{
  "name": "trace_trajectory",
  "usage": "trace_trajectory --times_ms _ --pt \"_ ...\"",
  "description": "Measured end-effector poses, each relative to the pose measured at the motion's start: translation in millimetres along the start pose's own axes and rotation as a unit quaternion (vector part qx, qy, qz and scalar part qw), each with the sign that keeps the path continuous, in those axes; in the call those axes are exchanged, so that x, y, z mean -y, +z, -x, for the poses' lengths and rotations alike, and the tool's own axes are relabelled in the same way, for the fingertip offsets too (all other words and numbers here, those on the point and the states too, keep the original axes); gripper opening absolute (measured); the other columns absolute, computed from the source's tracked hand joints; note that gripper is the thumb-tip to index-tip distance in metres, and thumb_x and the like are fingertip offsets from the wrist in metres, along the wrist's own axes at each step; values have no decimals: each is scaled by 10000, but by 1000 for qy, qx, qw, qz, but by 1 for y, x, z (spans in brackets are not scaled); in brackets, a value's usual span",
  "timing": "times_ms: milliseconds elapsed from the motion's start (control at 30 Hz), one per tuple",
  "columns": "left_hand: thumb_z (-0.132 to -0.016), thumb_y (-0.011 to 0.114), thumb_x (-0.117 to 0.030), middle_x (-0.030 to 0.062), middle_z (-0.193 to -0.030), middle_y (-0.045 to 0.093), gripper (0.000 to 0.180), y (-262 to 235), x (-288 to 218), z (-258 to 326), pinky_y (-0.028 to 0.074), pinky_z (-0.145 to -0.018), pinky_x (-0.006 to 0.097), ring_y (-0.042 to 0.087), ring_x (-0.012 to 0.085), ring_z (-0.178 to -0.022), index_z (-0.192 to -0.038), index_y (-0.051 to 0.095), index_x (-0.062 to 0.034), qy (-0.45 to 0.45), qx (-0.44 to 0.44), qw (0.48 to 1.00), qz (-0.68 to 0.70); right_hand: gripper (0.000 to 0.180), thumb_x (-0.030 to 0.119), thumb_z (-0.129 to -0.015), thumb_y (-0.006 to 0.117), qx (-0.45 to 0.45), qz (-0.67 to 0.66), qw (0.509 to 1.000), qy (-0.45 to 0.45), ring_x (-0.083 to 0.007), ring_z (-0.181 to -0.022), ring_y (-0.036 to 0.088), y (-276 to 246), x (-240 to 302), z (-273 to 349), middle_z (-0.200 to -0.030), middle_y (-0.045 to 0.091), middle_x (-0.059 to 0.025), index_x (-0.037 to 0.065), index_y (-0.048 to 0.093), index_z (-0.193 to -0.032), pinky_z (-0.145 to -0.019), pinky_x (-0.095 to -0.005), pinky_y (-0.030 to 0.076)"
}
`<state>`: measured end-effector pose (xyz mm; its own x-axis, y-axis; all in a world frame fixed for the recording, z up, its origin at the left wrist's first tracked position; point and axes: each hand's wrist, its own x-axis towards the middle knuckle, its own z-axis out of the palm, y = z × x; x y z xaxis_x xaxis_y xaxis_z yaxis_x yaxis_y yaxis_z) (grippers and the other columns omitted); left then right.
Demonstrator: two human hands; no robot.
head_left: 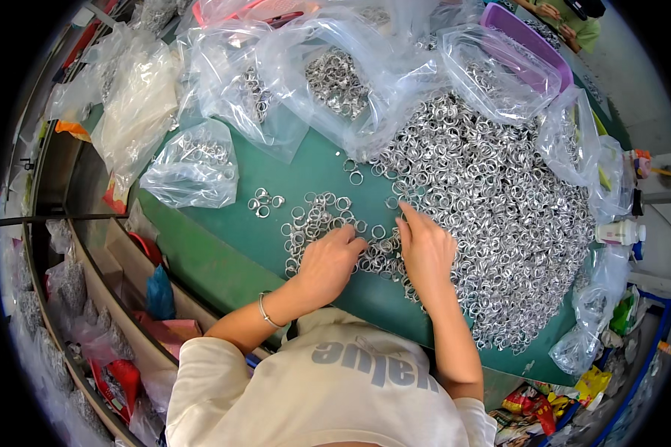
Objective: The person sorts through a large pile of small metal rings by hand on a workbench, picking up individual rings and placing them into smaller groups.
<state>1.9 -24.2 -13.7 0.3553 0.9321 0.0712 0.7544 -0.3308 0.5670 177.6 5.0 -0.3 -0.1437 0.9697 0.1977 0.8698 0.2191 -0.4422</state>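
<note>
A large heap of silver metal rings [511, 216] covers the right of the green table. A smaller pile of rings [306, 223] lies to the left of it, with loose rings in between. My left hand [329, 261] rests over the smaller pile, fingers curled and closed; whatever they hold is hidden. At the heap's left edge is my right hand [429, 253], open, with index finger and thumb apart and pointing away from me. A single ring [393, 203] lies by its index fingertip. A little group of rings [263, 203] sits farther left.
Clear plastic bags of rings [335, 82] line the far side, beside a purple basket [525, 37]. Another bag [194, 165] lies at the left. A white bottle [620, 232] stands at the right edge. Another person [574, 26] is at the far right.
</note>
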Motion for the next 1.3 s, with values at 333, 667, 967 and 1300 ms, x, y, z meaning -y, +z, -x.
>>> trace_trajectory --times_ms 333,667,967,1300 --pt "-781 625 9 81 -731 524 142 -14 10 9 443 -531 351 553 257 -580 -906 607 -57 -45 -73 992 91 82 91 -832 620 48 -312 944 92 -202 -501 562 -6 2 5 -628 553 -23 16 602 -805 -463 -337 436" --pt "-783 681 -129 82 -790 522 219 -8 -2 8 478 -585 386 570 285 -645 -985 622 -71 -15 -15 999 26 235 186 -820 526 30 -785 597 163 -160 -486 470 -8 -29 31 -831 538 -183 49 404 -966 -348 -211 325" --pt "-776 671 -41 88 -656 491 99 -17 14 4 412 -511 323 504 204 -543 -865 630 -24 -100 -61 984 133 225 143 -830 664 104 -241 963 58 -173 -576 606 -8 4 31 -703 595 -30 66 643 -1040 -485 -300 459" --pt "-784 649 -7 111 -644 505 70 -19 32 9 389 -496 318 469 207 -513 -850 628 2 -120 -153 976 93 119 100 -814 643 -37 16 999 -16 -265 -558 614 -12 -20 24 -765 643 -91 75 633 -929 -464 -371 466"
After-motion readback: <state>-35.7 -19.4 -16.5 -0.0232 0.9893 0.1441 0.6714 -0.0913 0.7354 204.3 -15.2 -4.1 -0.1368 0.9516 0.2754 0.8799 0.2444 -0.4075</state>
